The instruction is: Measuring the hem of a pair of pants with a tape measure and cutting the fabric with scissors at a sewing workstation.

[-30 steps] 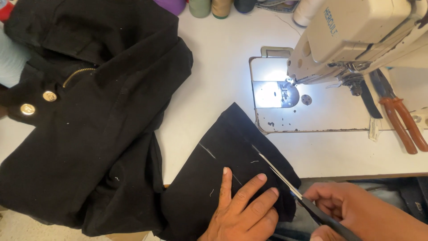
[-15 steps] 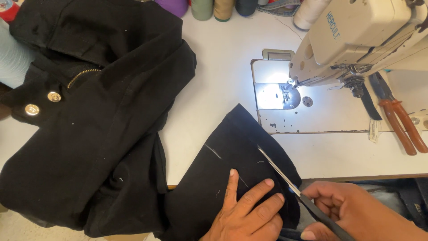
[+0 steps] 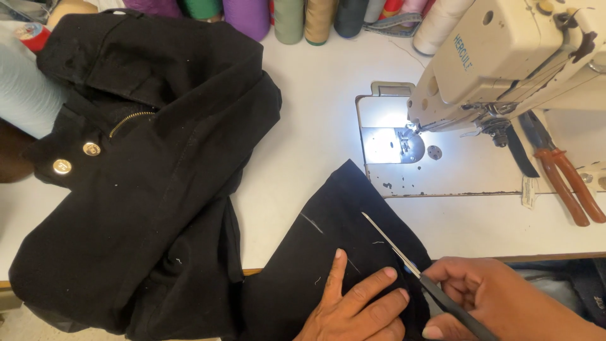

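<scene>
The black fabric [image 3: 341, 252] — soft, limp — is pinned flat by the left hand [image 3: 356, 309]. Scissors [image 3: 410, 268] are gripped by the right hand [image 3: 499, 303] — best held near the cut.

I see the black garment [image 3: 158, 189] is a matt woven cloth with small white lint on it, and its two round buttons [image 3: 76, 158] are shiny metal. The scissors [image 3: 410, 268] have bright, smooth metal blades; the handle looks like dark plastic, but I cannot be sure. The sewing machine [image 3: 505, 57] has a cream painted, worn body, over a smooth white table [image 3: 315, 107].
</scene>
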